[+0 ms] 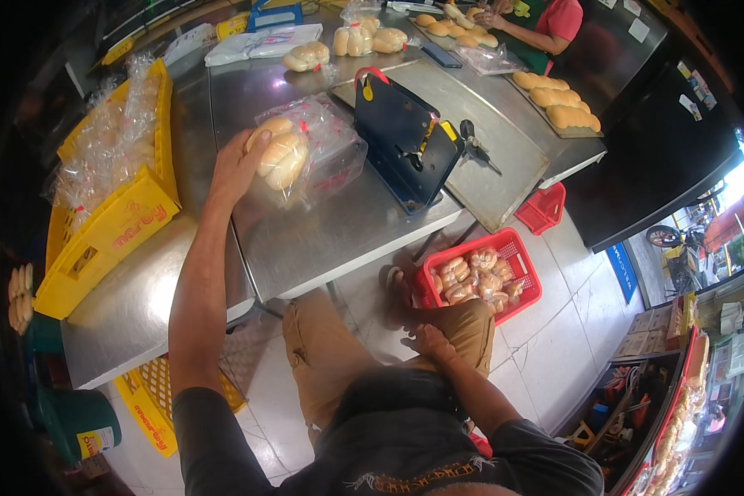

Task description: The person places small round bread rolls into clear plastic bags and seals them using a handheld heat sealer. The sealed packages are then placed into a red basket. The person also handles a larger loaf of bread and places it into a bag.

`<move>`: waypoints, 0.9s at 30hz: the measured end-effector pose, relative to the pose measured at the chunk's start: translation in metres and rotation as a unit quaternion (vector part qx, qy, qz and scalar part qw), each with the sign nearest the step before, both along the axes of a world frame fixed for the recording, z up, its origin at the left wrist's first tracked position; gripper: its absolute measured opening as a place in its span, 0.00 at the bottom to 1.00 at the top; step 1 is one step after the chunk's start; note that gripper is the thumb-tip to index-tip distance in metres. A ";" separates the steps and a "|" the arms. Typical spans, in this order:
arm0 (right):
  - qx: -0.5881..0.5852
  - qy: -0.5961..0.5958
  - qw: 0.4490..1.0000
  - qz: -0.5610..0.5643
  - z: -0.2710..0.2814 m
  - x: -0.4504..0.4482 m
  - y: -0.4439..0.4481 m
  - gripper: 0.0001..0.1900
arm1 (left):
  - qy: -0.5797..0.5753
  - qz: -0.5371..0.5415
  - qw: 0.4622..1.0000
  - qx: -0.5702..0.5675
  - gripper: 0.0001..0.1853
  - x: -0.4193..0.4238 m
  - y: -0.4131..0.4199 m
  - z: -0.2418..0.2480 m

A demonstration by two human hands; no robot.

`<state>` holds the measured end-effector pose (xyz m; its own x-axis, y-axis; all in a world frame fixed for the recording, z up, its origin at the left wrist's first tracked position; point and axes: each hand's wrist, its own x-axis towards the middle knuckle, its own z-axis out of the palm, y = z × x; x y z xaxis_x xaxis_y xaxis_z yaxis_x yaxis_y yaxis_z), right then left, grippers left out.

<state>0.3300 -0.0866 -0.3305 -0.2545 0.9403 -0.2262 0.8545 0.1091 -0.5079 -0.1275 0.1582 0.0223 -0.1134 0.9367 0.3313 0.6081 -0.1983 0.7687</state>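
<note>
My left hand [239, 164] grips a clear plastic bag of bread rolls [283, 158] on the steel table, thumb over the near end. Under and beside it lie flat clear plastic bags with red print [335, 146]. To their right stands a dark metal bag sealer [403, 130] with a red curved top and yellow parts. My right hand [431, 341] is low over my right thigh, holding nothing, its fingers apart. Beyond that leg, a red plastic basket [536, 288] on the floor holds several bagged rolls [487, 282].
A yellow crate [115, 232] of bagged bread stands on the table's left. A metal baking tray [502, 155] with keys [477, 146] on it lies right of the sealer. Bagged rolls [353, 38] sit at the back. Across the table, a person [533, 34] handles rolls.
</note>
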 end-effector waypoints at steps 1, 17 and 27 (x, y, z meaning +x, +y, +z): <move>-0.017 -0.006 1.000 -0.004 0.004 -0.002 0.001 0.27 | 0.002 0.002 1.000 0.001 0.30 0.000 -0.001 0.000; -0.047 -0.022 0.999 0.008 0.005 0.001 0.003 0.27 | -0.029 -0.008 1.000 0.001 0.33 -0.001 0.002 -0.002; -0.019 -0.003 1.000 0.015 0.009 -0.001 0.001 0.26 | -0.034 -0.008 0.999 0.001 0.33 -0.001 0.002 -0.002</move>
<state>0.3287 -0.0855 -0.3214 -0.2807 0.9231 -0.2630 0.8546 0.1157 -0.5062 -0.1281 0.1603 0.0203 -0.1202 0.9383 0.3243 0.5509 -0.2088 0.8081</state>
